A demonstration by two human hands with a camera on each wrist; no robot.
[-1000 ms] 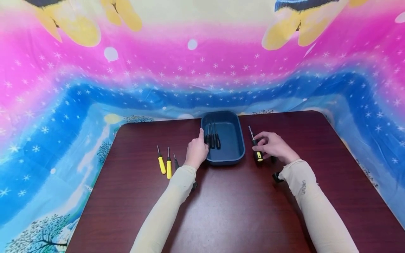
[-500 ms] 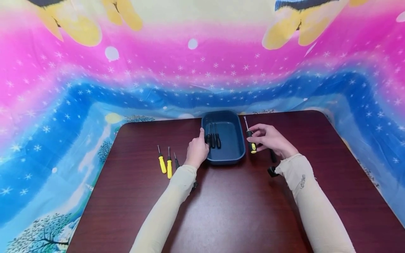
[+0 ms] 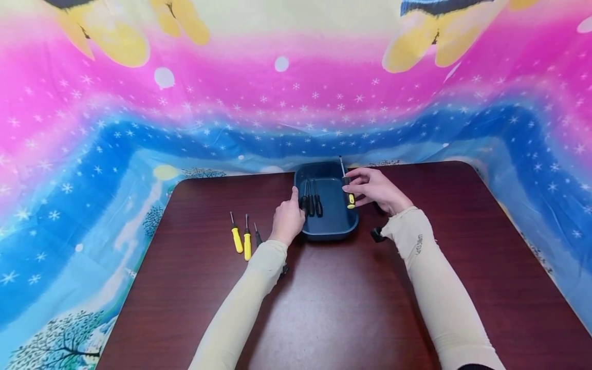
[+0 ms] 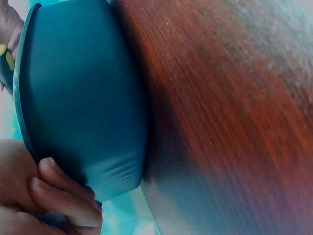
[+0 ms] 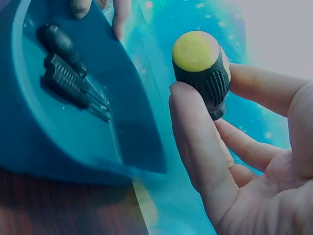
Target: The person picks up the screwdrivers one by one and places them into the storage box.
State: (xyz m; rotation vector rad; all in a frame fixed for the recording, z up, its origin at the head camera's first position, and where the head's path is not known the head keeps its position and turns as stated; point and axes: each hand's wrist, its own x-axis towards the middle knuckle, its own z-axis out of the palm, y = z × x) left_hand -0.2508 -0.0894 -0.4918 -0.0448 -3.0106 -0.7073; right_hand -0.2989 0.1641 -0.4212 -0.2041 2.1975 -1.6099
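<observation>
The right hand (image 3: 376,190) pinches a black-and-yellow screwdriver (image 3: 350,198) by its handle, shaft pointing up and away, at the right rim of a blue bin (image 3: 339,223). In the right wrist view the handle's yellow end (image 5: 195,51) faces the camera between thumb and fingers. At the bin's left side, the left hand (image 3: 289,221) grips the wall, thumb along the rim; the left wrist view shows curled fingers (image 4: 66,196) against the bin's outside (image 4: 88,93). Several dark-handled screwdrivers (image 3: 311,205) lie side by side in the bin's left part.
Left of the bin, two yellow-handled screwdrivers (image 3: 247,246) and a dark one (image 3: 257,236), partly covered by the left sleeve (image 3: 259,275), lie on the brown table (image 3: 194,226). A patterned cloth (image 3: 259,139) rises behind the table's far edge.
The right hand has carried the black-and-yellow screwdriver leftward and away from the wearer, from the table area beside the bin to its right rim. The left hand stays on the bin.
</observation>
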